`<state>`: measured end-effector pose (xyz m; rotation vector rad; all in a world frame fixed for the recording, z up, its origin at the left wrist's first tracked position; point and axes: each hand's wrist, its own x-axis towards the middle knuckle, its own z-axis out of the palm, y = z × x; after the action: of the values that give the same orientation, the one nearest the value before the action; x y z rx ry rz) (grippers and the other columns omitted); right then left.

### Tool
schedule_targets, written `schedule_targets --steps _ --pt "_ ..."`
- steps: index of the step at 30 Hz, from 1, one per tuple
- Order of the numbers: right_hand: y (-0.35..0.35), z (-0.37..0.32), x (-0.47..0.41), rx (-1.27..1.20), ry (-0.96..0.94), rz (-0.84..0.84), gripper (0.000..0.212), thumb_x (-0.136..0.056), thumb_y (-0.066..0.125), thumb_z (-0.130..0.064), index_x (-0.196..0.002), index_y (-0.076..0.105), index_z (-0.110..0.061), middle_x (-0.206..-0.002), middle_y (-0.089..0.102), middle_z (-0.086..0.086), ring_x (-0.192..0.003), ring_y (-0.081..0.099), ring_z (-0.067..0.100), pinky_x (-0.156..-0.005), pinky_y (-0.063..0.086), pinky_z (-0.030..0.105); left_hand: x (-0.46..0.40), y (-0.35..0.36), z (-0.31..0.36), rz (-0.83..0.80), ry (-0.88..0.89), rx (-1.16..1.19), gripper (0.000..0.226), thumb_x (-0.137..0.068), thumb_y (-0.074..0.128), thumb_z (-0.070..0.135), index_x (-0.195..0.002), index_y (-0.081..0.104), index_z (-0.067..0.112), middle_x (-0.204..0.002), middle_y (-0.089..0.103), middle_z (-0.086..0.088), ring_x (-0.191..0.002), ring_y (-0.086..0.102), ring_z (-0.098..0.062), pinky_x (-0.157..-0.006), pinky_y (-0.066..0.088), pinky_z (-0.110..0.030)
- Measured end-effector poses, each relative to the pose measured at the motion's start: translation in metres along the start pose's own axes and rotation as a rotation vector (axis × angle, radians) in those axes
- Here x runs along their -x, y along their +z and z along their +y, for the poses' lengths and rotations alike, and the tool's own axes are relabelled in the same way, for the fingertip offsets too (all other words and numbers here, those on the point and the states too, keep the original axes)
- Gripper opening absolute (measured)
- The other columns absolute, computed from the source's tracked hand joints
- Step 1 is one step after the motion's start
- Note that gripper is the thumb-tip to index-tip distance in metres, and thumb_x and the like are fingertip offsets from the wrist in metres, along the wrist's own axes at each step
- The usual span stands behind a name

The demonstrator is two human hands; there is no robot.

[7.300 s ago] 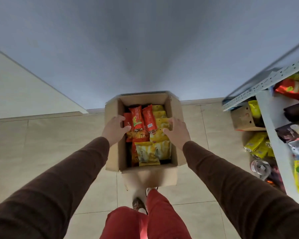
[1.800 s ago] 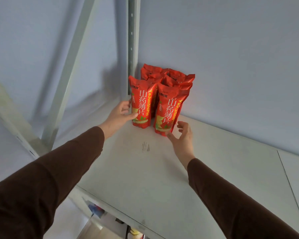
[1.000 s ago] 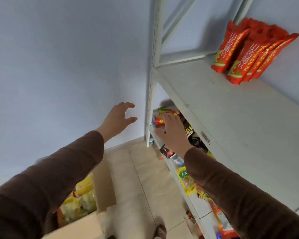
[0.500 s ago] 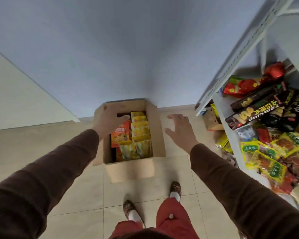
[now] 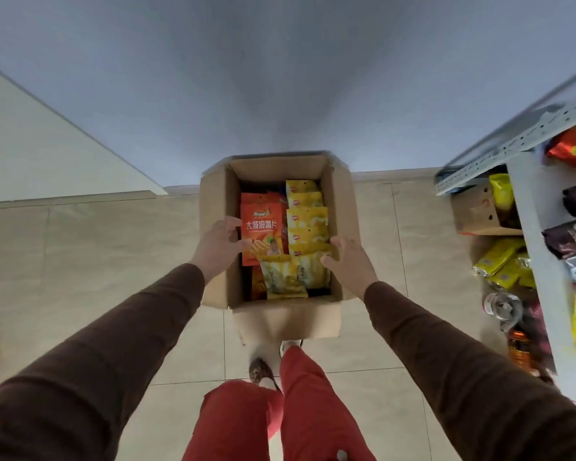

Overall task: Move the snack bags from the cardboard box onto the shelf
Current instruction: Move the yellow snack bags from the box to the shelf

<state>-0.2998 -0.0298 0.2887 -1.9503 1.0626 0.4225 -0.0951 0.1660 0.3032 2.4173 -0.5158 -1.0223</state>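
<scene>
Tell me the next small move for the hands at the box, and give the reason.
Probably close the left hand on the orange bag and lift it out. Its fingertips are already at that bag's left edge, the bag stands upright above the others in the cardboard box, and the right hand is reaching the yellow bags, gripping none yet.
</scene>
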Motion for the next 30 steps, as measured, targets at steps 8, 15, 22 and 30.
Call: schedule_targets --steps 8,15,22,30 --pt "0.094 0.049 -0.115 -0.11 0.254 -0.076 0.052 -0.098 0.064 -0.03 -0.145 0.045 -0.016 -0.146 0.05 0.009 -0.13 0.052 0.028 -0.109 0.044 0.039 -0.112 0.081 -0.076 -0.183 -0.081 0.035 0.043 -0.093 0.068 0.026 -0.134 0.054 0.02 -0.135 0.056 -0.004 -0.122 0.054 -0.021 -0.096 0.044 -0.031" --pt "0.176 0.113 -0.189 -0.28 0.473 0.017 0.055 -0.098 0.063 -0.028 -0.147 0.044 -0.013 -0.145 0.053 0.009 -0.131 0.053 0.03 -0.11 0.044 0.043 -0.197 0.157 -0.137 -0.351 -0.065 -0.067 0.054 -0.089 0.072 0.026 -0.139 0.053 0.021 -0.138 0.057 -0.001 -0.122 0.056 -0.021 -0.09 0.043 -0.025" --pt "0.24 0.173 -0.252 -0.3 0.609 0.084 0.039 -0.099 0.055 -0.014 -0.137 0.051 -0.007 -0.136 0.059 0.018 -0.127 0.056 0.038 -0.109 0.046 0.045 -0.253 0.219 -0.191 -0.493 -0.028 -0.199 0.054 -0.087 0.071 0.028 -0.139 0.055 0.031 -0.141 0.058 0.006 -0.124 0.056 -0.018 -0.098 0.05 -0.032" --pt "0.272 0.197 -0.293 -0.399 0.686 0.162 0.086 -0.086 0.075 -0.02 -0.155 0.024 -0.023 -0.152 0.045 0.008 -0.137 0.049 0.033 -0.113 0.043 0.048 -0.288 0.236 -0.217 -0.283 -0.143 0.063 0.033 -0.083 0.072 0.048 -0.111 0.073 0.032 -0.111 0.071 0.014 -0.1 0.066 -0.008 -0.091 0.057 -0.039"
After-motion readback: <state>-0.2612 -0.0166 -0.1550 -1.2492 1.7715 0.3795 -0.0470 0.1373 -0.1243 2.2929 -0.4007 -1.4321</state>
